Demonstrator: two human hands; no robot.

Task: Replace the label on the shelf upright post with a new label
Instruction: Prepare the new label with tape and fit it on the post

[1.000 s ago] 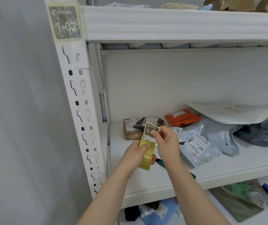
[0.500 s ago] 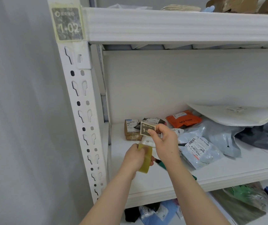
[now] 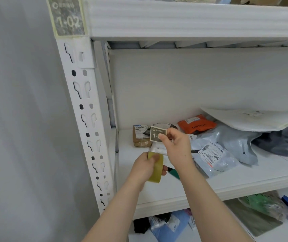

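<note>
one worn label [image 3: 68, 17] on post [image 3: 87, 111]; right hand [image 3: 176, 147] pinches one new label [image 3: 155, 133]; left hand [image 3: 144, 167] grips tape [image 3: 156, 173]

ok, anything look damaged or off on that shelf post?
The old label at the top of the upright post is worn: print mottled and faded, tape border yellowed. The new label pinched in the right hand looks crisp by comparison.

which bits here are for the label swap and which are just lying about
For the job: old label on the upright post; new label, pinched by the right hand; tape roll, gripped by the left hand.
Lying about: orange parcel; brown box; grey mailer bags; white padded envelope.
</note>
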